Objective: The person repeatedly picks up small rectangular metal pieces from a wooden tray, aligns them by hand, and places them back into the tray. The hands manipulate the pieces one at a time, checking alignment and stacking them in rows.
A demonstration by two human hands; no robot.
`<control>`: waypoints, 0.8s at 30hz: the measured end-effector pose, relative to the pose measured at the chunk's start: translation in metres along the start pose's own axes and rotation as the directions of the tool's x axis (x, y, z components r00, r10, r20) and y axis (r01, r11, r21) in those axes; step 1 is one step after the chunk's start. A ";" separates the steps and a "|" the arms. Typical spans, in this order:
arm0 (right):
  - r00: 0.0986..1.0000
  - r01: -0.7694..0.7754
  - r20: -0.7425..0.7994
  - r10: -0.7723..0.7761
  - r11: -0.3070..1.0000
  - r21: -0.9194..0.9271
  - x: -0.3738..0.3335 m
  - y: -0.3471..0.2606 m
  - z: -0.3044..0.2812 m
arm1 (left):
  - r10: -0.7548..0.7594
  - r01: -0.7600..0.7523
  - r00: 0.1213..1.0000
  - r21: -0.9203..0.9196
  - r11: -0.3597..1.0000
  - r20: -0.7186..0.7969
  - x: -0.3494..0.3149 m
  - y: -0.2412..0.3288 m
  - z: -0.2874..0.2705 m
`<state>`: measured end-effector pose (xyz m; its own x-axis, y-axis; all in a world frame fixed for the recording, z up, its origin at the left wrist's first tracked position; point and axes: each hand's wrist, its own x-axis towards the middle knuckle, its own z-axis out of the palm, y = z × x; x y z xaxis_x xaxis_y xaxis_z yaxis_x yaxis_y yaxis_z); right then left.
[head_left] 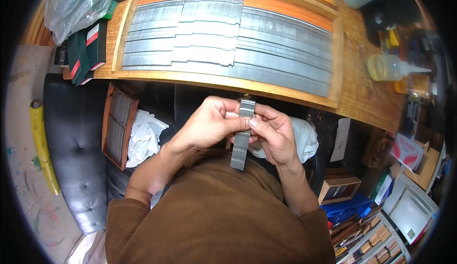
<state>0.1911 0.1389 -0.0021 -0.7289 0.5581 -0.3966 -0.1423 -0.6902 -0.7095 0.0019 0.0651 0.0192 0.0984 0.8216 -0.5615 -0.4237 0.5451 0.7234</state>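
A long, narrow grey metal strip of joined staples [242, 135] is held upright at the centre of the view, just above the lap, between both hands. The left hand [209, 123] is closed on the strip from the nine o'clock side, fingers curled over its upper part. The right hand [273, 135] is closed on it from the three o'clock side, with the thumb [252, 121] pressed flat across the strip's front. The top end of the strip is seen above the fingers and its lower end hangs free below both hands, over the brown sleeved garment [219, 207] of the person. At twelve o'clock a wooden desk [366, 97] is seen, carrying a shallow wooden tray [228, 81] filled with many more grey staple strips [228, 40] laid in long side-by-side rows. At ten o'clock dark green flat boxes with red and white ends [88, 50] are stacked at the desk's edge, beside a crumpled clear plastic bag [78, 2]. At two o'clock two translucent squeeze bottles with pointed nozzles [390, 66] lie on the desk. At nine o'clock a smaller wooden tray of grey strips [118, 126] is propped on a black padded seat [71, 150], with a white crumpled cloth [145, 135] just beside it. A yellow roll [40, 145] is noted at the far nine o'clock rim.
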 end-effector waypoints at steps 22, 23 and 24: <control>0.968 0.100 -0.238 -0.080 0.993 0.069 0.019 0.006 0.020 | 0.038 -0.032 0.998 -0.099 0.995 0.059 0.012 0.004 -0.009; 0.971 0.103 -0.223 -0.083 0.992 0.079 0.019 0.007 0.017 | 0.041 -0.035 0.997 -0.103 0.994 0.062 0.012 0.003 -0.009; 0.974 0.106 -0.208 -0.086 0.990 0.088 0.020 0.008 0.015 | 0.035 -0.031 0.998 -0.077 0.997 0.046 0.012 0.002 -0.009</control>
<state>0.1651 0.1376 -0.0070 -0.5590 0.6988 -0.4463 -0.2776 -0.6650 -0.6934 -0.0057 0.0751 0.0102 0.1253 0.8468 -0.5170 -0.4946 0.5050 0.7074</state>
